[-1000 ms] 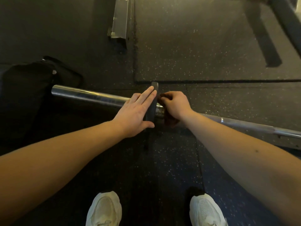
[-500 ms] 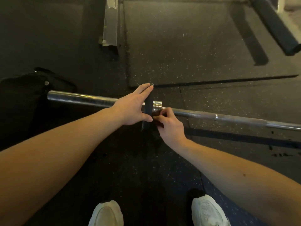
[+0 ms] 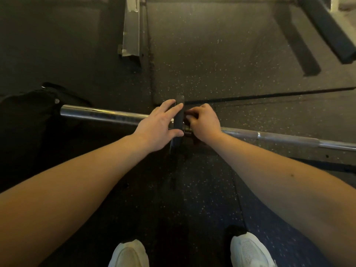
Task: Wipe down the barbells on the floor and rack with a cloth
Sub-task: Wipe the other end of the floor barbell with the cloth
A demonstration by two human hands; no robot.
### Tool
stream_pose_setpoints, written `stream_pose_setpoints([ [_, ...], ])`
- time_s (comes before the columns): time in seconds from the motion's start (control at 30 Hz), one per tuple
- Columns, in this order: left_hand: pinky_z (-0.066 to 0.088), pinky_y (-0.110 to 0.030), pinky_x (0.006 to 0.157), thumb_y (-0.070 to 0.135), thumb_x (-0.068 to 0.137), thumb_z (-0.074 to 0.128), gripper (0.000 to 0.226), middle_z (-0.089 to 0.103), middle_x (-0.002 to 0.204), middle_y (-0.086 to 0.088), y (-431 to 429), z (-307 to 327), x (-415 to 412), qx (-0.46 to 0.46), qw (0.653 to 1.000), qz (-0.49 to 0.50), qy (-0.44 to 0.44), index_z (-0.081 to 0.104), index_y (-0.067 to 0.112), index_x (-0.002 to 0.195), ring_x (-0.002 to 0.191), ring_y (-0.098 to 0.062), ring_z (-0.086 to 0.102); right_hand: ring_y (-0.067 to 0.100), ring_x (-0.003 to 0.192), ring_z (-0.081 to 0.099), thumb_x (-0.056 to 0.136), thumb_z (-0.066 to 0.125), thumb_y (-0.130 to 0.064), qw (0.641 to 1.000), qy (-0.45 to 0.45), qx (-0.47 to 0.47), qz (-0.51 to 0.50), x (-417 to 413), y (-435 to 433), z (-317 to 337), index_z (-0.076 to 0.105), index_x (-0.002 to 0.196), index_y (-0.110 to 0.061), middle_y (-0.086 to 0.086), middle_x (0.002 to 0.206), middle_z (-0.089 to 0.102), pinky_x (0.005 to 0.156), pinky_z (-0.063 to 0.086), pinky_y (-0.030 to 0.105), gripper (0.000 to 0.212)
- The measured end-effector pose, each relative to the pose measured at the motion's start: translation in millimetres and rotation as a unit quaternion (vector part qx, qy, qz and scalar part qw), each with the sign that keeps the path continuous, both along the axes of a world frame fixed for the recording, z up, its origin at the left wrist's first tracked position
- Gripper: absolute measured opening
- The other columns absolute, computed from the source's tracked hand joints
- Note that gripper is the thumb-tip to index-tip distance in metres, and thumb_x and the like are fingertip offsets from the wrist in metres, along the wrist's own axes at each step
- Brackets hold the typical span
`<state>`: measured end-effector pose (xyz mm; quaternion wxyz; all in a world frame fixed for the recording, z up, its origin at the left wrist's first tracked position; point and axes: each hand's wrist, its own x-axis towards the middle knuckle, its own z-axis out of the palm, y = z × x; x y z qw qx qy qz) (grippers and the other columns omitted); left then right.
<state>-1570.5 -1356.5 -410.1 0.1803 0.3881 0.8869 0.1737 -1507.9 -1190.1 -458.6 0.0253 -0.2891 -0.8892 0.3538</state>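
A steel barbell (image 3: 100, 113) lies across the dark rubber floor, its thinner shaft (image 3: 279, 138) running off to the right. A small dark plate (image 3: 178, 112) stands on the bar at the collar. My left hand (image 3: 158, 126) presses flat against the plate's left face with straight fingers. My right hand (image 3: 204, 122) curls over the bar just right of the plate, gripping a dark cloth (image 3: 189, 139) that is mostly hidden under it.
A black bag (image 3: 25, 122) lies at the bar's left end. A metal rack foot (image 3: 132, 29) stands behind, and a dark beam (image 3: 331, 27) crosses the top right. A grey floor rail (image 3: 327, 157) lies under the shaft. My white shoes (image 3: 129, 253) are below.
My right hand has moved with the cloth from the near side of the collar up over its top. My left hand has stayed against the plate.
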Motion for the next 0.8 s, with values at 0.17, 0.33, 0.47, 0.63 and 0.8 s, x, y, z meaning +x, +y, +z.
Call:
stream_pose_setpoints([
  [0.17,0.032,-0.047,0.120,0.041,0.094,0.070,0.084,0.024,0.166,0.008,9,5,-12,-0.008,0.999,0.027,-0.042,0.018,0.042,0.161,0.152,-0.019,0.027,0.014,0.090,0.064,0.103,0.059,-0.032,0.988,-0.078,-0.119,-0.064,-25,14,9,0.071,0.121,-0.025,-0.002,0.103,0.070,0.075,0.047,0.030,0.023],
  [0.33,0.052,-0.045,0.105,0.041,0.094,0.071,0.087,0.059,0.136,0.003,8,4,-8,-0.011,0.997,0.045,-0.069,0.015,0.046,0.160,0.119,-0.016,0.061,0.010,0.102,0.055,0.102,0.060,-0.027,0.999,0.017,-0.022,-0.022,7,-10,-5,0.066,0.124,-0.025,-0.005,0.120,0.049,0.086,0.046,0.027,0.022],
  [0.47,0.057,-0.042,0.096,0.039,0.095,0.070,0.086,0.065,0.119,0.003,3,0,7,-0.007,0.998,0.041,-0.039,0.014,0.043,0.160,0.101,-0.013,0.066,0.011,0.098,0.056,0.098,0.067,-0.020,0.995,0.074,0.061,0.020,41,-25,-18,0.064,0.115,-0.021,-0.006,0.116,0.045,0.087,0.054,0.031,0.018],
  [0.63,0.053,-0.045,0.105,0.038,0.095,0.068,0.088,0.054,0.142,0.004,-13,-6,31,0.021,0.997,0.058,-0.050,0.010,0.046,0.160,0.121,-0.014,0.060,0.012,0.096,0.057,0.096,0.068,-0.021,0.992,0.101,0.063,0.038,55,-30,-20,0.066,0.114,-0.020,-0.007,0.115,0.045,0.086,0.058,0.039,0.018],
  [0.8,0.054,-0.027,0.098,0.038,0.099,0.061,0.091,0.041,0.153,0.010,-42,-22,70,0.026,0.998,0.046,-0.033,-0.007,0.047,0.158,0.110,-0.005,0.061,0.008,0.099,0.058,0.096,0.067,-0.028,0.989,0.115,0.037,0.083,78,-33,-18,0.069,0.118,-0.021,-0.010,0.115,0.046,0.089,0.058,0.036,0.023],
])
